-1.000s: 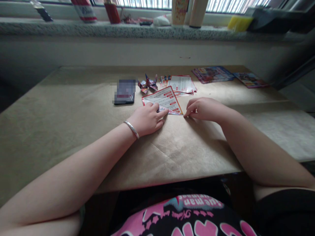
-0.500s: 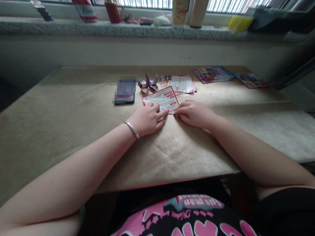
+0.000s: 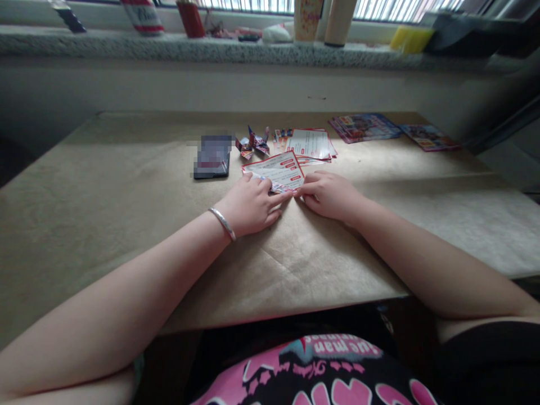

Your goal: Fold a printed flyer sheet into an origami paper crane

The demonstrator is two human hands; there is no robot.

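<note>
A printed paper sheet [image 3: 276, 167], white with red edging and red labels, lies on the table with its near edge folded over in a narrow strip. My left hand [image 3: 248, 205], a silver bangle at its wrist, rests over the sheet's near left side. Its index finger stretches along the fold and presses down; the other fingers are apart. At the near right corner, my right hand [image 3: 327, 192] has thumb and index finger closed on the paper. Both index fingertips almost meet there. Behind the sheet stands a folded paper figure [image 3: 258, 140] with pointed tips.
A phone [image 3: 212, 157], partly blurred out, lies left of the sheet. Behind it are a loose pile of printed sheets [image 3: 310, 143] and, farther right, colourful cards [image 3: 367, 126]. Bottles, a red can [image 3: 190, 19] and a yellow object [image 3: 411, 39] line the stone windowsill [image 3: 236, 53].
My right fingertips have shifted slightly left along the sheet's near edge, and my left index finger reaches a little farther right. The whole view has moved slightly.
</note>
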